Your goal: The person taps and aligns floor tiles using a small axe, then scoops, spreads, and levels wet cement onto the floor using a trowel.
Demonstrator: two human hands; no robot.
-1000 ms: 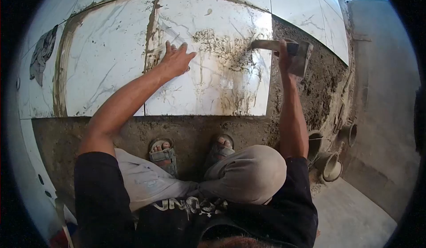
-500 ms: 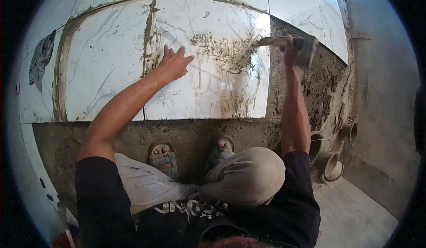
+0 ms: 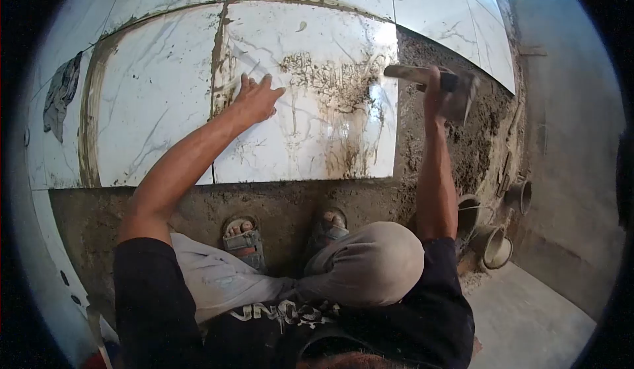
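Note:
My left hand [image 3: 257,100] rests on a muddy white marbled tile [image 3: 310,151], its fingers spread near the tile's left edge. At the right, my right hand [image 3: 434,95] is wrapped round a tool [image 3: 460,98] with a broad, flat metal-like head, slightly blurred. The tool's handle [image 3: 406,73] points left over the tile's right edge. Brown smears cover the middle and right of this tile. Another marbled tile [image 3: 155,98] lies to its left, with a mud-filled gap between them.
A grey rag [image 3: 63,98] lies on the tiles at far left. Wet mortar [image 3: 482,138] runs along the right side. Several buckets [image 3: 487,247] stand at the lower right beside a grey wall [image 3: 574,125]. My sandalled feet [image 3: 243,237] are on brown ground below the tiles.
The tool in my right hand has shifted right and down and its head has tilted. My left hand stays on the tile. The view has moved slightly, with the tile edge lower.

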